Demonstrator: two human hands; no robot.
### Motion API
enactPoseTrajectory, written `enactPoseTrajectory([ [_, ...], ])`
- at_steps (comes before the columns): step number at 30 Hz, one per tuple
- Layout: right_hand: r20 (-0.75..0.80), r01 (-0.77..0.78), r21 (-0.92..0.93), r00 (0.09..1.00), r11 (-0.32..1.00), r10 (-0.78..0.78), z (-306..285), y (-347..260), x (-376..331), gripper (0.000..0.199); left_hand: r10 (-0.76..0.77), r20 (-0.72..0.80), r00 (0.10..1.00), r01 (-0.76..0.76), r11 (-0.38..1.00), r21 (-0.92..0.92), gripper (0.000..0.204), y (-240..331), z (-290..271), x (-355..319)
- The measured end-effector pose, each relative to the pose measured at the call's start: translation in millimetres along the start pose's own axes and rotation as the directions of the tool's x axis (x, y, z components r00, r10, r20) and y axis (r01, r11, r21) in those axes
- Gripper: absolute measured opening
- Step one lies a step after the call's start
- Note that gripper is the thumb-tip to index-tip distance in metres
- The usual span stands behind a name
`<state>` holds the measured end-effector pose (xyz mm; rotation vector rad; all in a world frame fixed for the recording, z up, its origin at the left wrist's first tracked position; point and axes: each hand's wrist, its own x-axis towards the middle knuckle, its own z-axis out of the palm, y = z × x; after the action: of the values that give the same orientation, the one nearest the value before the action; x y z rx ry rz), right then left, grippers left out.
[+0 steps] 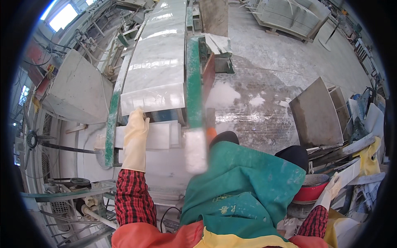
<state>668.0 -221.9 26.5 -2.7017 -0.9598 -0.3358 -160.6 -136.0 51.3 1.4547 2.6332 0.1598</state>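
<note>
My left hand, in a cream rubber glove, is at the near edge of a polished white marble slab on a long green-framed conveyor. Its fingers are curled closed on that edge; the fingertips are partly hidden. Far out to the right, my right hand, in a matching glove, is closed on a pale flat strip beside a red bucket. How the fingers wrap the strip is hard to see. Below the marble slab's near end lie stacked white slab pieces.
Green rails flank the conveyor, and a white padded rail end juts toward my green apron. Large stone slabs lean at the right above piled offcuts. At the left stands a spoked handwheel. The floor looks wet, with white residue.
</note>
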Motion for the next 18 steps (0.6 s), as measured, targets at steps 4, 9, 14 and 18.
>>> enactPoseTrajectory([
  [4, 0.067, -0.051, -0.025, 0.996, 0.998, 0.053, 8, 14, 15, 0.083, 0.323, -0.213, 0.922, -0.222, 0.893, 0.391, 0.066, 11, 10, 16],
  [9, 0.228, -0.322, 0.241, 0.936, 0.915, 0.269, 19, 23, 42, 0.100, 0.234, -0.023, 0.972, -0.204, 0.888, 0.412, 0.069, 36, 14, 59],
  [14, 0.196, -0.238, 0.114, 0.957, 0.964, 0.213, 54, 41, 61, 0.098, 0.165, 0.054, 0.985, -0.174, 0.922, 0.347, 0.079, 36, -2, 62],
  [18, 0.163, -0.218, 0.048, 0.965, 0.975, 0.208, 40, 32, 53, 0.079, 0.220, 0.036, 0.975, -0.220, 0.926, 0.306, 0.082, 30, 5, 68],
])
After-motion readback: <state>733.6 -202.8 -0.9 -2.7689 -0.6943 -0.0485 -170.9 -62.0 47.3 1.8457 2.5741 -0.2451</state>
